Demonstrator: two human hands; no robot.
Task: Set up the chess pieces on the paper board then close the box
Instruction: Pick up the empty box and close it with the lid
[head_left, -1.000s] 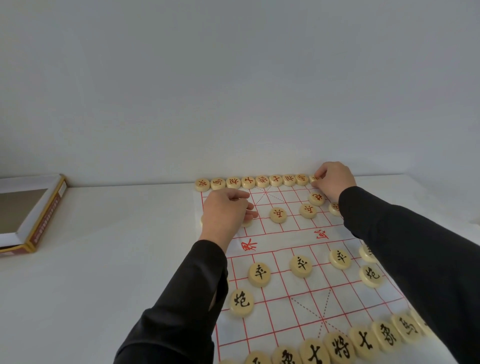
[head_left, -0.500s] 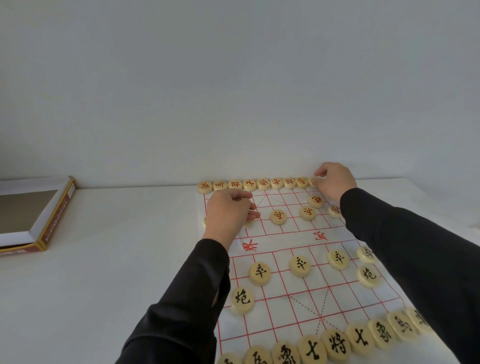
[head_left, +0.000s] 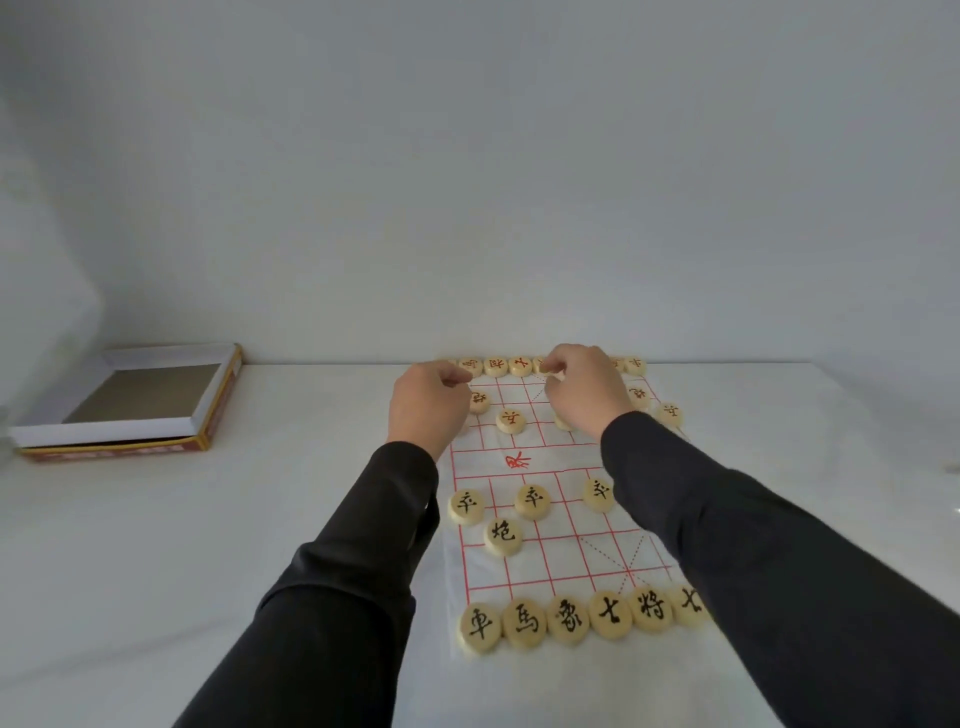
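paper board (head_left: 571, 561) centre of frame on white table (head_left: 208, 545) | red-lettered row (head_left: 496, 366) along its top edge, black-lettered pieces (head_left: 533, 501) lower | right hand (head_left: 589, 387) pinches a red-lettered piece (head_left: 545, 367) in top row | left hand (head_left: 428, 410) at board's upper-left corner, fingers curled, grasp cannot be told | open box (head_left: 104, 431) far left

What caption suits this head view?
Left hand and right hand at the far pieces on the paper board; box open.
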